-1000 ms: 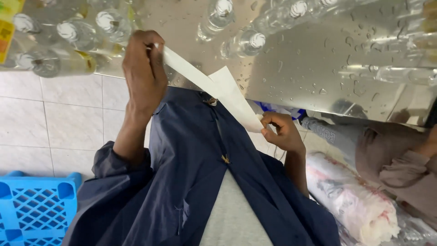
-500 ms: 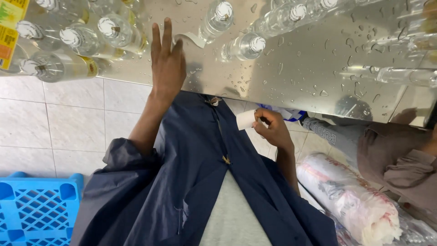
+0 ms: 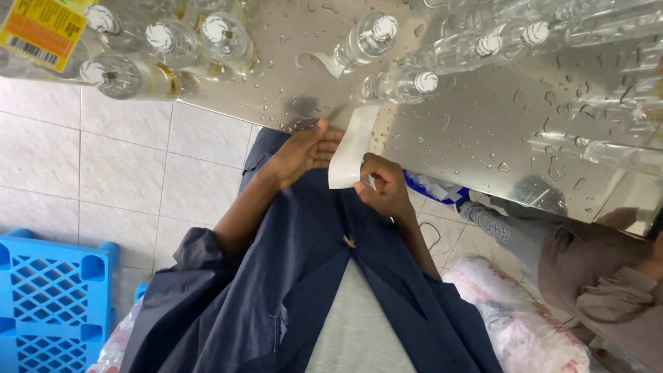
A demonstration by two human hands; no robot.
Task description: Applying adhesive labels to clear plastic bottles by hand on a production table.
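— White paper strip (image 3: 351, 146), where does it sit just now?
— Between the two hands, at the near edge of the wet metal surface (image 3: 469, 117). Its long axis runs away from the person, tilted slightly to the right; the far end lies over the edge of the surface, and the near end hangs in front of the dark blue jacket (image 3: 304, 276).
— Which hand has it?
— The right hand (image 3: 380, 188). Its fingers are curled in narrowly and pinch the strip's lower right corner. It sits just below and right of the strip.
— And the left hand (image 3: 304, 150)?
— Spread fairly flat, fingers pointing right toward the strip's left edge. The fingertips look to be touching it or just beside it; I cannot tell which. It holds nothing that I can see.
— So both are about equally near?
— Yes, one on each side, though only the right one grips.
— Anything beyond it?
— Clear bottles with white caps (image 3: 407, 84) lie on the surface just past the strip's far end, and a small curled scrap of white paper (image 3: 323, 62) lies further off to the left.
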